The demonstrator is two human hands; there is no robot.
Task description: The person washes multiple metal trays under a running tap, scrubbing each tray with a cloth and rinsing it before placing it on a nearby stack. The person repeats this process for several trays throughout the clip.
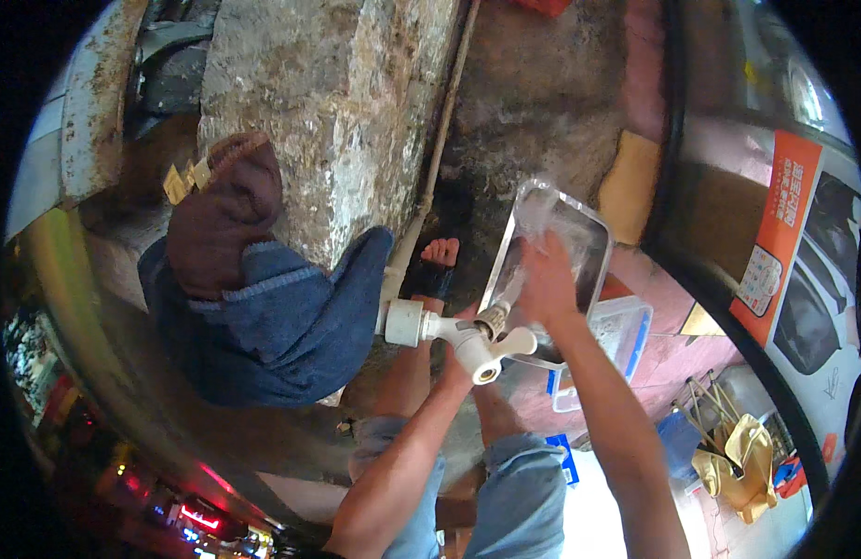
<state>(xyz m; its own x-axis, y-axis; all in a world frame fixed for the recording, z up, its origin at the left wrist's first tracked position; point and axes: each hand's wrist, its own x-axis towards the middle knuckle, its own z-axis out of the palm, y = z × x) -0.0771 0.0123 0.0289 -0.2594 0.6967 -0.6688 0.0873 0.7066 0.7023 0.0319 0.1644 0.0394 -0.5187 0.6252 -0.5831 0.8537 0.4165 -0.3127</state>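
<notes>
A shallow metal tray (pixel 497 269) is tilted beneath a white plastic tap (pixel 465 342) with a lever handle. Clear water runs from the tap's ribbed nozzle (pixel 493 319) into the tray. My right hand (pixel 550 279) lies inside the tray in the wet, its fingers spread and blurred by motion. Partly hidden behind the tap, my left hand (pixel 459 353) is at the tray's near left corner and appears to grip its rim. Dark blue cloth (pixel 290 321) and brown cloth (pixel 224 209) hang over something left of the tap.
A clear plastic box (pixel 629 328) with blue clips stands right of the tray. A worn, stained wall (pixel 304 105) with a thin pipe (pixel 450 112) rises ahead. Cardboard (pixel 629 189) lies on the floor. A folding stool (pixel 734 454) and an orange printed sign (pixel 776 230) are at right.
</notes>
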